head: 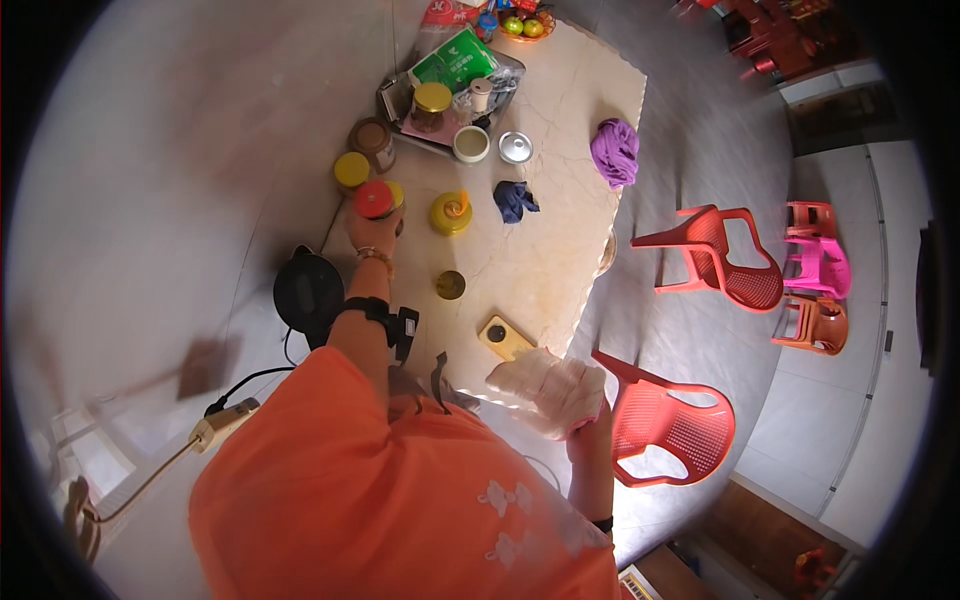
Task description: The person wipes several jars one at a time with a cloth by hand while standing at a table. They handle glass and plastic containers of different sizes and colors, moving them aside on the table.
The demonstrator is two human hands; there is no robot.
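My left hand [375, 231] reaches to the table's left edge, with its fingers around a jar with a red lid [374, 199]. A yellow-lidded jar [352, 170] and a jar with a brown lid [372, 136] stand just beyond it. My right hand [553, 390] wears a white knitted glove with a red cuff, over the table's near edge. Its fingers are not clearly visible. Beside the glove lies a yellow phone [505, 337]. A yellow bottle [451, 214] with an orange tip and a small glass [451, 285] stand mid-table.
A tray [420, 145] holds a green packet [457, 61], a gold-lidded jar [432, 105] and a cup [471, 144]. Nearby are a silver lid [516, 148], dark cloth [514, 201] and purple cloth [616, 152]. A black kettle [308, 292] stands left; red plastic chairs [675, 427] stand right.
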